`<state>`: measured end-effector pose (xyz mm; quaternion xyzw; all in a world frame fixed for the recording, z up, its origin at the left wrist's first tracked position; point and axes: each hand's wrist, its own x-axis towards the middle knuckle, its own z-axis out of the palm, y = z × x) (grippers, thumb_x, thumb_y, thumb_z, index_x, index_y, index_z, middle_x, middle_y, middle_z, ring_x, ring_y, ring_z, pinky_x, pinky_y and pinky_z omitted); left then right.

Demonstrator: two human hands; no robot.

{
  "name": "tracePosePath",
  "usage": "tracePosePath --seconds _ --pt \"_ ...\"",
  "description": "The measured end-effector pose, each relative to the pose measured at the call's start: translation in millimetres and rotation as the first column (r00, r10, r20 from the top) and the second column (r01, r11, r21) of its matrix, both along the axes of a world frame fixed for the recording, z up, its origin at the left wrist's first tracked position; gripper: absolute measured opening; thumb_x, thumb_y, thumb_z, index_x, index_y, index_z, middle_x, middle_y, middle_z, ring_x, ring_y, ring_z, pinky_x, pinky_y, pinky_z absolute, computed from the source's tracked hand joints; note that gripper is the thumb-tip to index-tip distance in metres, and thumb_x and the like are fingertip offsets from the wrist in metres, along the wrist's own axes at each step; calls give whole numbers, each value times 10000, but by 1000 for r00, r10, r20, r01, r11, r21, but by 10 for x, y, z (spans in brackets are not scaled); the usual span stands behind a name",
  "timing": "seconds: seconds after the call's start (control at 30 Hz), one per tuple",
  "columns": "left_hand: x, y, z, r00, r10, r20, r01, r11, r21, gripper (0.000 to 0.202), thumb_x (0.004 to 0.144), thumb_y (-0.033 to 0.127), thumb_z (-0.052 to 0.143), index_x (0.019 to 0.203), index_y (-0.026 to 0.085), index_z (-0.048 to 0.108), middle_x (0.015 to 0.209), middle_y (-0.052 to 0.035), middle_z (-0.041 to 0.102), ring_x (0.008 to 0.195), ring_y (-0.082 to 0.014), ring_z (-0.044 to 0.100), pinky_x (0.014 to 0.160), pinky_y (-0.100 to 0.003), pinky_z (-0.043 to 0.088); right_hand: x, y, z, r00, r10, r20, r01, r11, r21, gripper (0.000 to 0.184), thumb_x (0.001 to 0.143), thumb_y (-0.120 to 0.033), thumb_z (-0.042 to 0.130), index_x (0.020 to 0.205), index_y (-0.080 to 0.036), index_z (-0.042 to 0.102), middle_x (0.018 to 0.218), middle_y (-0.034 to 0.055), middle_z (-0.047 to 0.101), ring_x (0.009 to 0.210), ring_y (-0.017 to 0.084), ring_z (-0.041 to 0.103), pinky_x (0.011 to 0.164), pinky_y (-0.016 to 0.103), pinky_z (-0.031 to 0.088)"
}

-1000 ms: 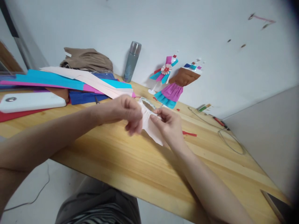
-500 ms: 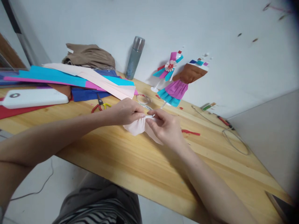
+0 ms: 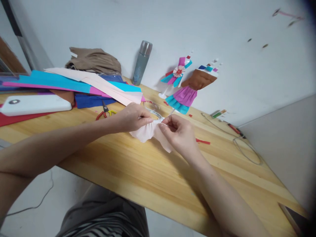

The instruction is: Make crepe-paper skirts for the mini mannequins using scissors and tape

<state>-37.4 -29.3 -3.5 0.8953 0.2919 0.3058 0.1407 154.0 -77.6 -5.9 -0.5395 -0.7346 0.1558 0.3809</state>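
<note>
Both hands hold one piece of pale pink crepe paper (image 3: 147, 132) just above the wooden table (image 3: 138, 171). My left hand (image 3: 132, 117) pinches its gathered top edge from the left. My right hand (image 3: 179, 133) pinches the same edge from the right, fingers curled. The paper fans out below the hands in soft pleats. A roll of clear tape (image 3: 153, 110) lies right behind the hands.
Red-handled scissors (image 3: 105, 112) lie to the left by a pile of coloured paper sheets (image 3: 74, 87). A white box (image 3: 33, 105), brown cloth (image 3: 93, 61) and grey flask (image 3: 142, 62) stand further back. Two paper dress models (image 3: 186, 84) stand by the wall. A cable (image 3: 243, 148) lies at right.
The hands have come down from a raised position toward the table. The pink paper now hangs bunched between them, and the scissors have come into sight.
</note>
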Motion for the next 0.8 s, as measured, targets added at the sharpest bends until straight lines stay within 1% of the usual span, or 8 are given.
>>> tracePosePath --seconds 0.07,0.13,0.27,0.57,0.7,0.8 --pt "1 -1 -9 1000 4 1 -4 1000 5 306 808 235 453 528 144 536 513 23 495 550 -91 438 550 -221 283 -8 -4 4 999 19 -25 -20 999 -34 125 738 -230 572 631 -184 526 555 -13 512 494 103 410 488 248 312" --pt "4 -3 -16 1000 10 -10 -10 1000 13 320 816 248 443 527 144 533 512 15 505 556 -95 440 555 -222 286 -26 -21 10 999 35 -37 -36 999 -35 130 736 -224 566 620 -180 529 548 -17 500 485 95 387 475 242 296" --pt "9 -7 -17 1000 6 -26 -6 1000 13 327 826 254 441 535 143 540 524 4 530 567 -100 452 564 -225 292 -64 -63 14 995 78 -60 -79 997 -27 120 742 -216 567 630 -174 560 549 -24 504 483 91 389 467 234 298" --pt "-5 -18 -2 1000 -31 -4 31 999 15 322 826 210 437 513 148 483 494 18 477 574 -100 432 575 -228 297 -30 -42 -12 990 103 -101 -107 994 -30 97 751 -218 589 663 -178 577 583 -17 540 502 97 415 479 234 321" --pt "-4 -23 -2 999 -46 3 46 999 -8 306 820 205 446 522 146 481 505 17 502 583 -101 436 585 -227 305 -51 -46 -8 992 80 -95 -82 996 -18 122 745 -222 602 643 -178 550 565 -22 527 497 94 408 471 231 312" --pt "0 -25 -5 999 -31 8 31 999 -9 307 825 216 444 534 144 509 519 13 522 588 -102 441 586 -228 304 -61 -59 -5 991 84 -106 -86 996 -9 118 745 -220 604 644 -174 562 561 -22 531 491 92 412 461 229 306"
